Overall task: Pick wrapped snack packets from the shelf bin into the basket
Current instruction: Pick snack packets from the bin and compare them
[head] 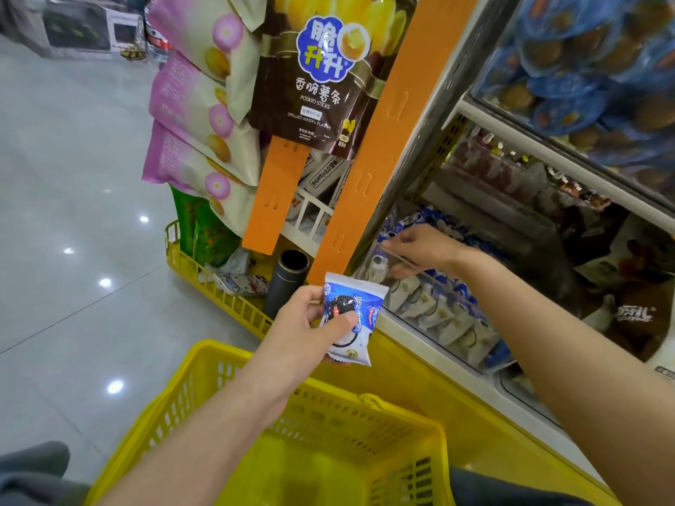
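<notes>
My left hand (310, 323) holds a blue and white wrapped snack packet (352, 315) upright, just above the far rim of the yellow basket (219, 363). The basket sits low in front of me and looks empty inside. My right hand (420, 250) reaches into the clear-fronted shelf bin (431, 345), fingers down among several matching blue and white packets (438, 308). Whether those fingers grip a packet is hidden by the bin's clear edge.
An orange shelf post (369, 158) rises just left of the bin. Hanging bags of potato sticks (314, 74) and pink snack bags (193, 115) are above left. A yellow wire floor rack (204, 283) holds a dark bottle (286, 283). Blue cup packs (591, 67) fill the upper shelf.
</notes>
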Motion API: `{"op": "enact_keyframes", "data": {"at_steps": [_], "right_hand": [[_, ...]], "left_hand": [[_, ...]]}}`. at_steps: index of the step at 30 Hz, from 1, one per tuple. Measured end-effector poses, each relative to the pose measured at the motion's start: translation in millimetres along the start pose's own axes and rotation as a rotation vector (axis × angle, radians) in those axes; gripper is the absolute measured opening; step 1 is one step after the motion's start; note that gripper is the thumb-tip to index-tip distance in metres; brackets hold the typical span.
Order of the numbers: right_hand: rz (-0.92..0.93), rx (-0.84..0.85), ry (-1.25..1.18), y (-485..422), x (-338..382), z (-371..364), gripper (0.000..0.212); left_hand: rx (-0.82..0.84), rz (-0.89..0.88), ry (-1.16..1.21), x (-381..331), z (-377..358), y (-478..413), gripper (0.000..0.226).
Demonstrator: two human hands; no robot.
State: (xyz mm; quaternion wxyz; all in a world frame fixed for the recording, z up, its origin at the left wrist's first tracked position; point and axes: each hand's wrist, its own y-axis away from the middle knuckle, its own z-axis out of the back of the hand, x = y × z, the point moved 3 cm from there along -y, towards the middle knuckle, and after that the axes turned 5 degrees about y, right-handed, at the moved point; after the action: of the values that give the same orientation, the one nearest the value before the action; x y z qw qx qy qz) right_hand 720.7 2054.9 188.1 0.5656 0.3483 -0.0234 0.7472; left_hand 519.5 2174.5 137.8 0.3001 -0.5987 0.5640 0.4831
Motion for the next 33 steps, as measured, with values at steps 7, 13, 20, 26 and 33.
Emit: {"op": "enact_keyframes", "data": {"at_steps": [7,13,20,26,33], "right_hand": [[0.319,-0.550,0.045,62,15,-1,0.018],[0.441,-0.342,-0.119,127,-2,-66,0.014],[0.317,-0.097,-0.512,130,-27,-101,0.014],[0.313,-0.071,-0.487,130,-39,-119,0.014],[0.598,-0.329,0.152,139,-36,-121,0.018]], "left_hand": [[-0.067,0.037,-0.026,6,-2,0,0.010],[-0.054,0.058,-0.069,18,-7,8,0.017],[-0.010,0.082,-0.064,30,-12,16,0.017],[-0.091,0.098,-0.122,46,-9,15,0.029],[-0.130,0.104,-0.203,56,-5,17,0.030]]}}
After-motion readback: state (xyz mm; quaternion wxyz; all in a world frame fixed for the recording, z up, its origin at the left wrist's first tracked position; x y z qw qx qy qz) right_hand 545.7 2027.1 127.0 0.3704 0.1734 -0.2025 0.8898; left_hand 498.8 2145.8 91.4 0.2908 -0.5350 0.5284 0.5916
